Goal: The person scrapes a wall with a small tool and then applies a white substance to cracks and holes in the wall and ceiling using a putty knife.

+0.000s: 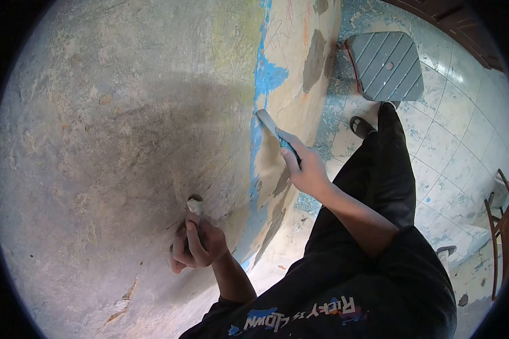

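Observation:
My right hand [304, 166] is closed round the blue handle of a scraper [268, 123]. The scraper's flat blade rests against a strip of blue paint [271, 76] on the wall [124, 124]. Lower and to the left, my left hand [199, 243] grips a second tool [193, 212], a short flat blade with a whitish lump at its tip, close to the bare grey part of the wall. Its handle is hidden in my fingers. Cream paint with grey bare patches lies right of the blue strip.
A grey plastic stool [389, 66] stands on the tiled floor [452, 127] at the upper right, by my feet. Blue flakes litter the tiles. Wooden furniture legs [496, 231] stand at the right edge. Part of another foot [446, 250] shows near them.

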Available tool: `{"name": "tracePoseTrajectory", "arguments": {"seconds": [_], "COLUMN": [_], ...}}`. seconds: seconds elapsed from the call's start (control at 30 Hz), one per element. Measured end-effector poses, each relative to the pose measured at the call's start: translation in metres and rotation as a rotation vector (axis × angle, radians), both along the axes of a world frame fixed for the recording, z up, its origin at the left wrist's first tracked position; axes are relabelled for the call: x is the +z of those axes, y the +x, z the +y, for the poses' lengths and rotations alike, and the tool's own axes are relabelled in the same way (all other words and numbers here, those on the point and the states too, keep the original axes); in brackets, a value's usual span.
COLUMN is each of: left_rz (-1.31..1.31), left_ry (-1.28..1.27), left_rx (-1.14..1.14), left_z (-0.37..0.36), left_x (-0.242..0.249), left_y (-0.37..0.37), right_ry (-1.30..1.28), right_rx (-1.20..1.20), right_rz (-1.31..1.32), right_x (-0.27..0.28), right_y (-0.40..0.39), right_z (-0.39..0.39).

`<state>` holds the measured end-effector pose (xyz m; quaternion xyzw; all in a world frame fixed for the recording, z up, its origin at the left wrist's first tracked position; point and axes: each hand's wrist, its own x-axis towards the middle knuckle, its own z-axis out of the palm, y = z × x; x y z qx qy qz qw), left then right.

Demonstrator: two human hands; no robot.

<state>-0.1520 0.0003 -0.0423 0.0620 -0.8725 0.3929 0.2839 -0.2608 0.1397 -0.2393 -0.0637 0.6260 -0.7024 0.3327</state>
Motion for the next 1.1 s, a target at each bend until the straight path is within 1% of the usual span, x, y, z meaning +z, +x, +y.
{"name": "tracePoseTrajectory", "arguments": {"seconds": [0.1,0.2,0.3,0.4,0.5,0.7,0.77,0.83,0.9,0.93,1.03,1.1], "left_rz": [0.008,0.013,0.007,0.015,0.004,0.035,0.046,0.018,0.011,0.018,0.047,0.036], "left_ry": [0.011,0.002,-0.010,-0.004,-0.004,0.011,0.035,0.026,0.001,-0.006,0.022,0.041], "left_rx": [-0.006,-0.023,0.008,0.009,0.006,-0.017,-0.039,-0.017,-0.011,-0.014,-0.012,-0.007], "left_z": [0.001,-0.002,0.003,0.000,0.001,0.002,0.000,0.003,0.002,0.001,0.002,0.004], "left_x": [0.002,0.001,0.002,-0.001,0.003,0.000,-0.002,-0.001,0.003,0.002,-0.002,0.000], "left_y": [-0.001,-0.003,0.000,-0.004,0.000,-0.005,0.001,0.002,0.002,0.002,-0.007,-0.009], "right_ry": [-0.042,-0.024,0.075,-0.029,0.020,0.004,0.026,0.032,0.009,0.042,0.029,-0.018], "right_rx": [-0.072,-0.106,0.043,-0.082,0.059,0.008,-0.138,-0.231,-0.290,-0.202,-0.162,-0.160], "right_rz": [0.001,0.055,-0.116,0.028,-0.043,-0.065,-0.003,0.027,0.033,-0.012,-0.015,0.005], "right_x": [0.004,-0.005,0.009,0.006,0.000,0.005,0.000,-0.004,0.008,0.015,0.007,0.013], "right_y": [0.009,0.008,-0.028,0.002,-0.001,-0.001,-0.016,-0.043,-0.081,-0.082,-0.016,0.011], "right_z": [-0.003,-0.010,-0.005,-0.006,0.003,-0.001,-0.017,-0.032,-0.043,-0.035,-0.022,-0.015]}}
